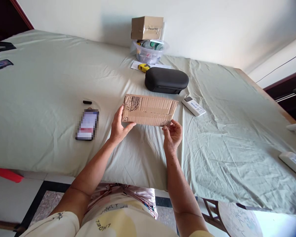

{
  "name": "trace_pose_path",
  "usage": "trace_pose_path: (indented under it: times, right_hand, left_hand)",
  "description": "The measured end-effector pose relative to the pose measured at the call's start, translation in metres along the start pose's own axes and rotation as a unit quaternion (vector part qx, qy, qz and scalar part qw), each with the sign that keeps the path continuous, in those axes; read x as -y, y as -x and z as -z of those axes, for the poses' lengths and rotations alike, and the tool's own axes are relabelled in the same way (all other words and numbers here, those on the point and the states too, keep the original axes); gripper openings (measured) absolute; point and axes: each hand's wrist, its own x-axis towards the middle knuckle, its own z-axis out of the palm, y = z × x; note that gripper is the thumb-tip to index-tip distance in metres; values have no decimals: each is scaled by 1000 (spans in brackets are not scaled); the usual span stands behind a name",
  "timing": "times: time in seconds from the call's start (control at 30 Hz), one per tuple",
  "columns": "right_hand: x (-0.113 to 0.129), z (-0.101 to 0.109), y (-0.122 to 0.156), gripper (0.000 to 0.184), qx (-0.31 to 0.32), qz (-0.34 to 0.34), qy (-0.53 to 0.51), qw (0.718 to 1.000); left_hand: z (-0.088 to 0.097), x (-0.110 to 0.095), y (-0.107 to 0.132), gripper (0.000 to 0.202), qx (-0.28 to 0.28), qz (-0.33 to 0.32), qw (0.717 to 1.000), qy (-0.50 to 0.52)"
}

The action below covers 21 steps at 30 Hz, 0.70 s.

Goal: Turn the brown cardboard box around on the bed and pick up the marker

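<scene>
A flat brown cardboard box (150, 111) with black pen scribbles at its corners is tilted up in front of me. My left hand (119, 126) grips its left end, with the thumb along the lower edge. At the lower right corner, my right hand (172, 133) pinches the cardboard between thumb and fingers. The box's underside and far face are hidden. Just behind it lies a black zip case (166, 80). To the right is a white power bank-like device (193, 106), and a phone (87, 125) with a blurred screen lies left of my left hand.
A pale green cloth (51, 85) with wrinkles covers the table. Near the wall, another cardboard box (147, 28) sits on a clear plastic tub (149, 54), with a yellow tape measure (144, 67) in front. A small black stick (87, 102) lies above the phone. A white power strip (293, 163) is at far right.
</scene>
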Motion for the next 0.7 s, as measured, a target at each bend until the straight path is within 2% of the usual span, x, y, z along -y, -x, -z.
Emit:
trace_pose_path:
  times: [0.1, 0.2, 0.3, 0.37, 0.5, 0.7]
  right_hand:
    - [5, 0, 8, 62, 3, 21, 116, 993]
    - [12, -3, 17, 83, 15, 32, 232, 972]
    - [16, -8, 22, 101, 22, 50, 288, 956]
    - [16, -11, 23, 105, 13, 59, 311, 948]
    - [14, -14, 25, 99, 5, 55, 305, 951]
    - [11, -8, 20, 67, 19, 27, 206, 978]
  left_hand:
    - [-5, -9, 4, 105, -29, -8, 999, -45]
    - [-13, -20, 13, 118, -43, 16, 996, -77]
    - [-20, -27, 20, 127, -40, 47, 994, -95]
    - [-22, -30, 23, 129, -39, 66, 992, -101]
    - [-23, -28, 23, 128, -45, 82, 991, -95]
    - [-13, -22, 11, 126, -68, 79, 992, -66]
